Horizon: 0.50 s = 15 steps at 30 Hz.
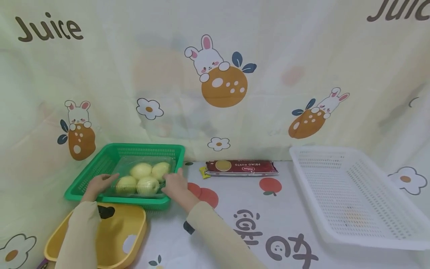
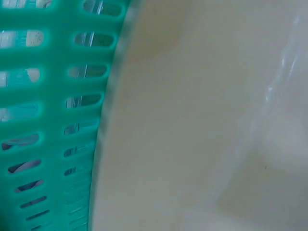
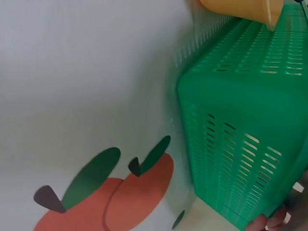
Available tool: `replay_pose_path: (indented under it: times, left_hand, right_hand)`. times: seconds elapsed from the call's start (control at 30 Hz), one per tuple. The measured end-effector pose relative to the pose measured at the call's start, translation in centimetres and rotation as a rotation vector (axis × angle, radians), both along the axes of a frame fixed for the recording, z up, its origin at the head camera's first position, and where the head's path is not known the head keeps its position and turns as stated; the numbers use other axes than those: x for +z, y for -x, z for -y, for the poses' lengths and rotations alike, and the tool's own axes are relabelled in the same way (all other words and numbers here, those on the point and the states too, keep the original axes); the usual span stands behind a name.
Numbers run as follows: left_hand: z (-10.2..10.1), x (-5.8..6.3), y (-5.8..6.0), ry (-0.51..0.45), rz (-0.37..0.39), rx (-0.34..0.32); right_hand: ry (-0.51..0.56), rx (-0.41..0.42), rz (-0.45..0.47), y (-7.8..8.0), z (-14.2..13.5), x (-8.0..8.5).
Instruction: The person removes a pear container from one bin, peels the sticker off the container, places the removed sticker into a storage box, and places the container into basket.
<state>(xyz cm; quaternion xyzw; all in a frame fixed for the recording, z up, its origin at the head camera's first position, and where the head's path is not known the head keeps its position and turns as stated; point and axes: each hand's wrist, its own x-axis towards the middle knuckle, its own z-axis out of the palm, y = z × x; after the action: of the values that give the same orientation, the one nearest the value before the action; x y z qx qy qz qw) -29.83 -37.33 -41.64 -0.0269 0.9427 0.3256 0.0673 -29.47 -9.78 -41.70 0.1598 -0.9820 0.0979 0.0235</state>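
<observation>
A clear plastic box of several round, pale yellow-green fruits lies inside the green basket, at the left in the head view. My left hand holds the box by its left side. On the opposite side my right hand grips the box's right edge, close over the basket rim. Some right-hand fingertips show at the basket in the right wrist view. The left wrist view has the slotted wall of the green basket but not the left hand.
A yellow basin stands in front of the green basket, below my left forearm. Toward the back wall lie a dark red biscuit packet and a small yellow wrapper. A white basket occupies the right side.
</observation>
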Motion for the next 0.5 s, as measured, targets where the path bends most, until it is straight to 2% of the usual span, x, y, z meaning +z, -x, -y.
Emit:
replay_pose_path:
  times: [0.07, 0.23, 0.4, 0.5]
  left_hand:
    - [0.0, -0.1, 0.1, 0.007, 0.008, -0.024]
    - [-0.1, -0.2, 0.3, 0.019, 0.024, -0.03]
    - [-0.9, 0.8, -0.1, 0.061, 0.012, -0.032]
    - [-1.9, 1.5, -0.4, 0.106, -0.002, -0.028]
  right_hand:
    - [-0.017, 0.007, 0.007, -0.1, 0.0, 0.1]
    - [-0.079, 0.036, 0.028, -0.1, 0.0, 0.5]
    - [-0.096, 0.035, 0.022, 0.0, -0.1, 0.3]
    - [-0.06, 0.045, -0.046, 0.1, -0.8, 0.0]
